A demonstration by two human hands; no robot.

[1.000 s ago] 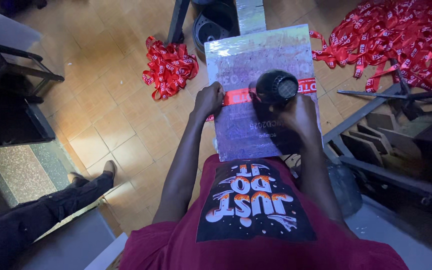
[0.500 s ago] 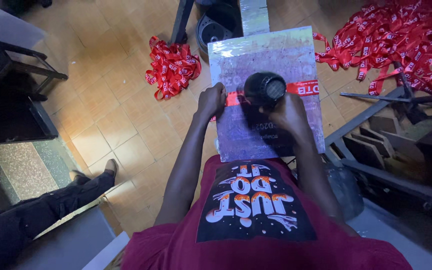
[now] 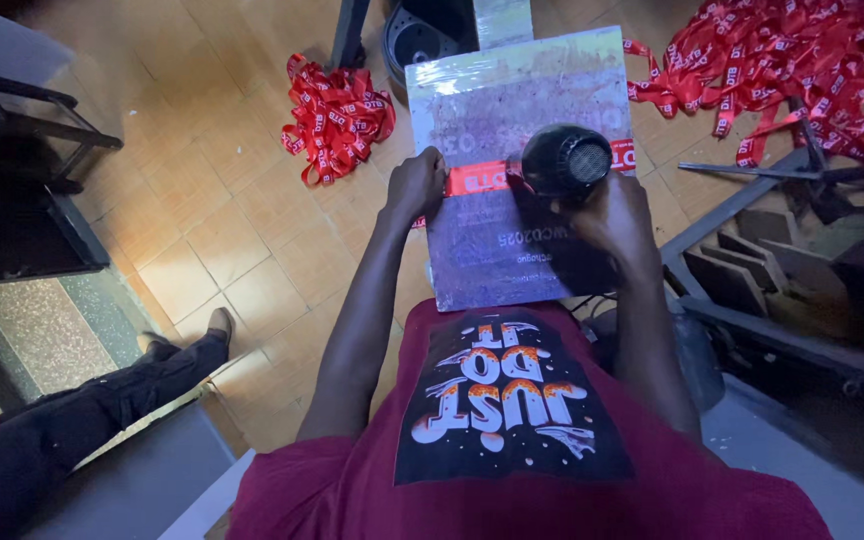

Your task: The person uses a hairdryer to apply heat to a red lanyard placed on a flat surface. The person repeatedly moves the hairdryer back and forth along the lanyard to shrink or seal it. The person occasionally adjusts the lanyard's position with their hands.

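Below the camera, from the left: dark trouser leg (image 3: 72, 400) of another person stretched over the tiled floor (image 3: 212, 210), small heap of red ribbons (image 3: 337, 118) beyond it. At centre, left hand (image 3: 414, 187) curled shut, pinching the near end of a red printed ribbon (image 3: 479, 178) flat across a film-wrapped rectangular board (image 3: 512, 110) propped in front of the maroon shirt (image 3: 512, 440). Just right of that, right hand (image 3: 617, 222) wrapped around the handle of a black hair dryer (image 3: 566, 160) held over the ribbon, with a large pile of red ribbons (image 3: 782, 70) at far right.
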